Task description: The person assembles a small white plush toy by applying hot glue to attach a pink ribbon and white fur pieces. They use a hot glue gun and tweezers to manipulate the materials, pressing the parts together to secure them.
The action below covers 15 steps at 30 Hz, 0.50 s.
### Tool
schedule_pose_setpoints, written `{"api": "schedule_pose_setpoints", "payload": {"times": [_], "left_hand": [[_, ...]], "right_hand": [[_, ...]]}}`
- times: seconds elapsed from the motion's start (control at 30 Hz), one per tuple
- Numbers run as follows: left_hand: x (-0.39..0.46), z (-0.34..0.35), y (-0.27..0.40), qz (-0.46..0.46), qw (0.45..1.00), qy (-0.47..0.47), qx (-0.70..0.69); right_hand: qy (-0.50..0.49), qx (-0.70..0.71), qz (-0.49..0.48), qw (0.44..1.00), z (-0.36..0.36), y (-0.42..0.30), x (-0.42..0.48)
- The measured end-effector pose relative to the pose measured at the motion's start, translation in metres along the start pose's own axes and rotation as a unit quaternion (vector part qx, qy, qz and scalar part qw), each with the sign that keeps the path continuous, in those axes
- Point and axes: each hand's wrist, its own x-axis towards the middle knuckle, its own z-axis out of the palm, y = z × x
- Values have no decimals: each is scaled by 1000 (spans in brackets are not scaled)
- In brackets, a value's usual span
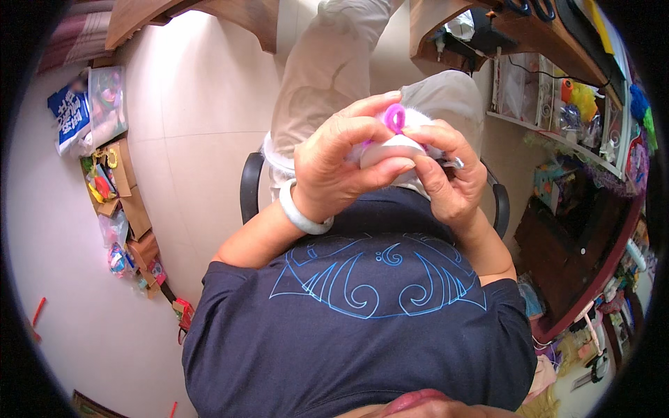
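Observation:
A loop of fuzzy purple chenille stem (394, 118) stands up between the fingertips of both hands. Just below it is a smooth white rounded piece (393, 149), with fluffy white material (417, 118) behind. My left hand (345, 151), with a pale bangle (303, 213) at its wrist, holds the white piece between thumb and fingers. My right hand (452, 167) pinches at the base of the purple loop, and a small metallic tool (456, 163), only partly visible, sticks out between its fingers. A ring of white fluffy stem (278, 159) hangs by the left wrist, over the lap.
Wooden furniture legs (266, 26) stand beyond the knees. On the left are a clear plastic bin (108, 104) and cardboard boxes (137, 209) with colourful items. A white rack (554, 130) with bagged craft materials and a dark red-edged table (601, 271) are at the right.

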Motion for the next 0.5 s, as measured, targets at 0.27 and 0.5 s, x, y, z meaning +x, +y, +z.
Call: {"api": "schedule_pose_setpoints", "payload": {"times": [0.27, 0.5], "left_hand": [[1, 19, -2, -23, 984, 118, -133], [4, 5, -2, 42, 998, 50, 22]], "right_hand": [[66, 35, 72, 995, 7, -1, -11], [13, -71, -63, 995, 3, 2, 0]]}}
